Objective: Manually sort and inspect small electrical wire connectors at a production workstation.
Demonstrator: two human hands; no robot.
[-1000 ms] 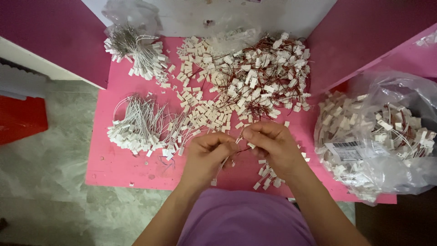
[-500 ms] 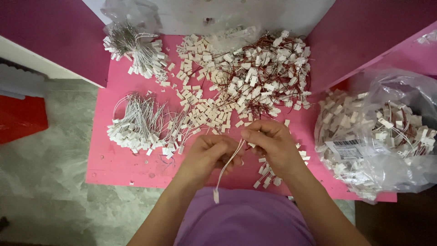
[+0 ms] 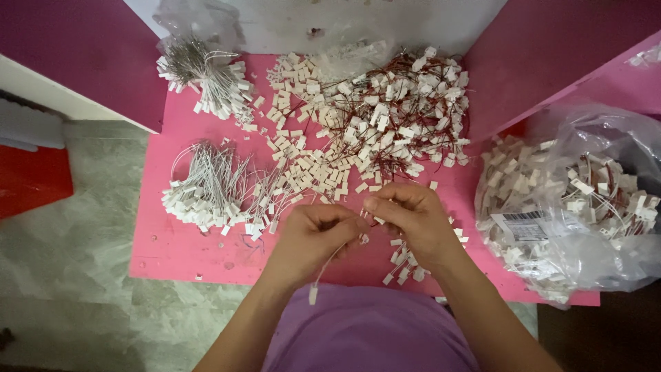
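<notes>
My left hand [image 3: 311, 238] and my right hand [image 3: 412, 219] meet fingertip to fingertip over the front middle of a small pink table [image 3: 180, 249]. Between them they pinch a thin white wire [image 3: 329, 260] whose free end hangs down toward my lap with a small white connector [image 3: 312, 295] on it. A few loose white connectors [image 3: 405, 265] lie under my right hand. Just beyond my hands spreads a big heap of white connectors with red wires [image 3: 385, 114].
A bundle of white-wired connectors [image 3: 206, 193] lies at left, another bundle [image 3: 203, 76] at the back left. A clear plastic bag of connectors [image 3: 571, 207] sits at right. Pink walls flank the table; a red object [image 3: 31, 179] stands on the tiled floor at left.
A white wire with its connector has dropped out from between my hands and now dangles below my left hand. Both hands have stayed in the same spot.
</notes>
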